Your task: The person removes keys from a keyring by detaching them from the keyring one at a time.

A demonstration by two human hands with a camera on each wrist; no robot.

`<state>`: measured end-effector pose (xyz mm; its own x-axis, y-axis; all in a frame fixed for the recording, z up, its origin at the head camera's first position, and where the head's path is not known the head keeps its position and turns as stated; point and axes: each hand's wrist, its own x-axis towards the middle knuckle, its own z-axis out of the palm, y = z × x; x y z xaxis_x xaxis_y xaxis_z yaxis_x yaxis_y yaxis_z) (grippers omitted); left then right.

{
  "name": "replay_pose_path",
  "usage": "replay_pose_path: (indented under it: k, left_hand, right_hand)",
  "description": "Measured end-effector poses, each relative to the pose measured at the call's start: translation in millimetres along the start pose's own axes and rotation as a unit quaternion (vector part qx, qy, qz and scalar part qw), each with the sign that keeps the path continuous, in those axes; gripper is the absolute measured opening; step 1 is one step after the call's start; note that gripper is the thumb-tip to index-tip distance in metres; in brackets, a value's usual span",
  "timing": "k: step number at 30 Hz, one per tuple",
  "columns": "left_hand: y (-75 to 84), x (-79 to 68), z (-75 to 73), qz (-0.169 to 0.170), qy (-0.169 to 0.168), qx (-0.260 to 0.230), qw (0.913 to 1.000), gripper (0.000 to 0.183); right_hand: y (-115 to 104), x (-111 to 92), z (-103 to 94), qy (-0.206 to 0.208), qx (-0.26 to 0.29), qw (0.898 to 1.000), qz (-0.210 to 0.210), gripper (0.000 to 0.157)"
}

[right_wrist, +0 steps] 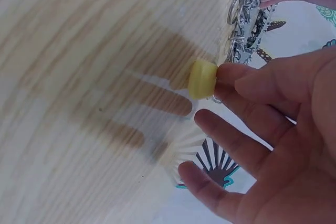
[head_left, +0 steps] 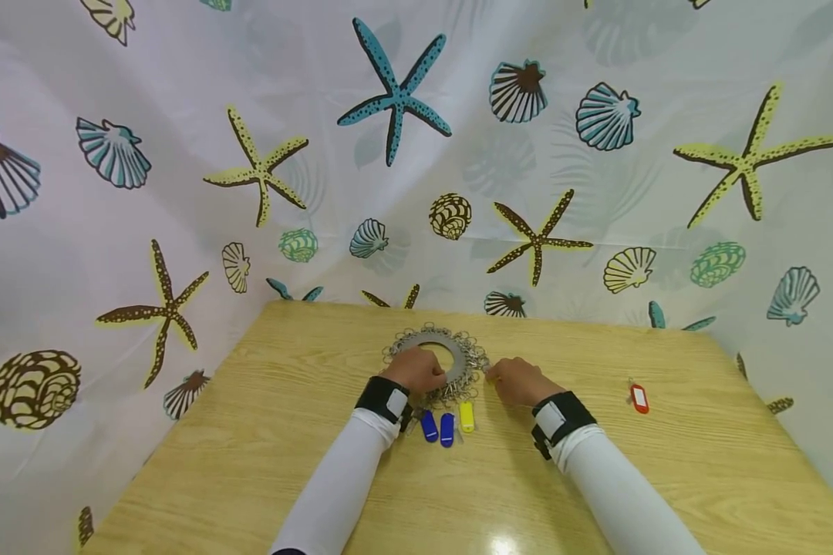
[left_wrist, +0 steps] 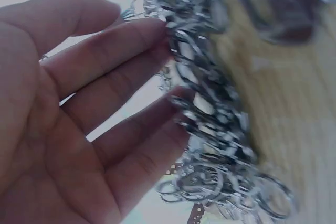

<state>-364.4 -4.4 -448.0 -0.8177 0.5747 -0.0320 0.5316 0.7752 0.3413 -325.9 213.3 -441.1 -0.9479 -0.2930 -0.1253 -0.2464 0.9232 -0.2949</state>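
A flat grey metal ring (head_left: 463,351) lies on the table, its rim crowded with small split rings (left_wrist: 215,108). Over its near left part is my left hand (head_left: 416,371); in the left wrist view its long fingers reach out nearly straight, their tips touching the split rings, thumb apart. Just right of the metal ring, my right hand (head_left: 521,381) pinches a small yellow key tag (right_wrist: 202,80) between thumb and index finger, other fingers spread. Two blue key tags (head_left: 447,430) and another yellow key tag (head_left: 467,416) lie in front of the metal ring.
A red key tag (head_left: 639,398) with a white label lies alone on the right of the wooden table (head_left: 250,462). A white curtain (head_left: 444,69) printed with shells and starfish hangs behind the table and along its sides.
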Motion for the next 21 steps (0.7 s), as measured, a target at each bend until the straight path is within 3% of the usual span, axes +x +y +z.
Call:
replay_pose_path:
  k: [3,7,10,16,21]
  left_hand:
    - [0.0,4.7,-2.4,0.012,-0.005,-0.025,0.9996,0.053]
    - [4.5,6.9,-8.5,0.033,0.022,-0.065,0.9971,0.04]
    - [11.0,6.9,-11.7,0.038,0.04,-0.083,0.995,0.025]
    - [25.4,11.3,-13.0,0.047,0.046,-0.116,0.9911,0.028]
    - [33.5,18.2,-15.5,0.054,0.064,-0.15,0.9851,0.028]
  right_hand:
    - [4.4,2.6,-0.9,0.026,0.016,0.999,-0.021,0.029]
    - [7.7,8.1,-2.3,0.053,0.031,0.998,-0.006,0.015]
    - [7.5,14.4,-3.0,0.036,0.03,0.998,0.029,0.012]
    - [4.5,27.5,-1.3,0.0,0.013,0.997,0.079,0.03]
    - [7.9,35.5,-3.7,-0.007,-0.013,0.996,0.091,0.026]
